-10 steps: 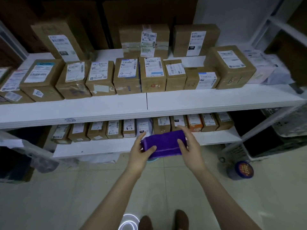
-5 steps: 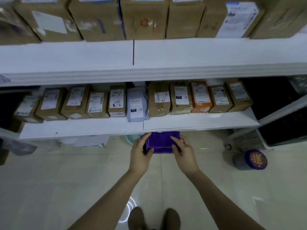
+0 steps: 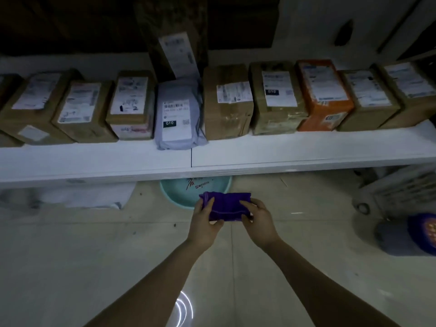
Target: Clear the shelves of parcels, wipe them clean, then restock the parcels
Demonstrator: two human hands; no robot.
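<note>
Both grips are clamped on the folded purple cloth (image 3: 227, 206). My left hand (image 3: 204, 224) pinches its left end with the fingers curled round the fabric, and my right hand (image 3: 260, 223) pinches the right end in the same way. I can see no slack in either grip. I hold the cloth in the air, stretched lightly between the two hands. It is just near of the front edge of the white shelf (image 3: 295, 152) and over the near rim of a pale teal plastic basin (image 3: 177, 190). The basin sits on the tiled floor (image 3: 70, 256), half tucked under the shelf.

The cloth looks soft, thin and light. I judge it will sag and unfold once one end is let go, so it is best carried by both ends or bunched into one palm. The row of parcels (image 3: 226, 102) fills the shelf from left to right, packed side by side, so this level is not yet cleared. Most are taped brown cardboard boxes, stiff enough to take by two opposite faces and probably not heavy. The grey plastic mailer bag (image 3: 179, 119) near the middle looks limp and likely slippery, so I would scoop it from beneath. The orange carton (image 3: 323, 97) further right looks rigid. One hand must be freed of the cloth before any lifting.
</note>
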